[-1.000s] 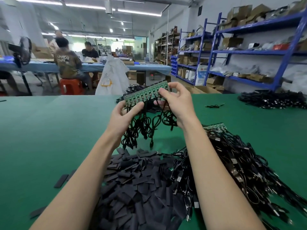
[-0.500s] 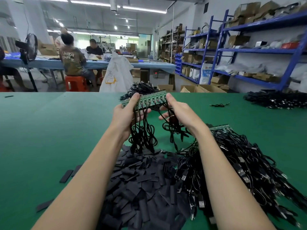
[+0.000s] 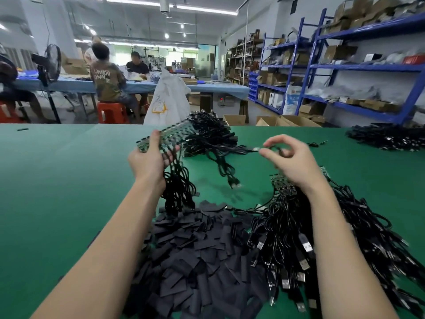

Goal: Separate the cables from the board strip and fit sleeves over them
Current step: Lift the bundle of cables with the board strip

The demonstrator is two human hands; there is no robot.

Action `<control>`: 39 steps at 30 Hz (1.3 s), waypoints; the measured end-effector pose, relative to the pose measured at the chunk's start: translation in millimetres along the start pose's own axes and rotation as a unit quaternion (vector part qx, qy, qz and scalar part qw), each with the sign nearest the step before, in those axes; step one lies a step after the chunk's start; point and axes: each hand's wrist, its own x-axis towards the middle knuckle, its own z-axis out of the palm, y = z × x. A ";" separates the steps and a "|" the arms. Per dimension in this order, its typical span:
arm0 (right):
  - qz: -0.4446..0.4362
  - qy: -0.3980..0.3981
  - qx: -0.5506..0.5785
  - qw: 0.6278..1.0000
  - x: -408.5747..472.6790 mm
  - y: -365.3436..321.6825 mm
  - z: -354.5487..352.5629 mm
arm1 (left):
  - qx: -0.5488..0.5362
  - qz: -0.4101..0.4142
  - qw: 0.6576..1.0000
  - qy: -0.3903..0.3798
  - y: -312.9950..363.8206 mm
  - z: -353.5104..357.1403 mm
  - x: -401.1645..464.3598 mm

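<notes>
My left hand (image 3: 149, 158) grips the green board strip (image 3: 169, 134) above the table, thumb on top, with several black cables hanging from it (image 3: 178, 187). My right hand (image 3: 291, 157) is off to the right and pinches the end of one black cable (image 3: 230, 149) that stretches back toward the strip. A heap of flat black sleeves (image 3: 197, 249) lies on the green table close in front of me, between my forearms.
A big pile of black USB cables (image 3: 345, 238) with another board strip (image 3: 280, 184) lies under my right arm. More cable heaps sit at the far middle (image 3: 211, 132) and far right (image 3: 388, 138). The green table (image 3: 57, 180) stretches left. Seated people and blue shelves (image 3: 345, 67) stand beyond.
My right hand has left the strip and moved right, drawing one cable out sideways. My left hand now holds the strip alone, a little lower and further left.
</notes>
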 end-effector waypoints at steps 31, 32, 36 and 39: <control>0.285 -0.085 0.579 0.759 -6.5 -85.1 160.9 | 0.188 -0.013 0.948 -0.255 -7.8 -82.9 -21.5; 0.307 -0.084 0.598 0.735 -10.5 -84.4 167.6 | 0.173 -0.032 0.946 -0.271 -6.0 -87.6 -21.5; 0.368 -0.089 0.637 0.671 -28.6 -74.4 190.3 | 0.186 -0.132 0.909 -0.348 6.1 -103.0 -22.8; 0.358 -0.079 0.519 0.772 -33.1 -63.6 191.6 | 0.220 -0.206 0.898 -0.320 13.4 -111.2 -26.2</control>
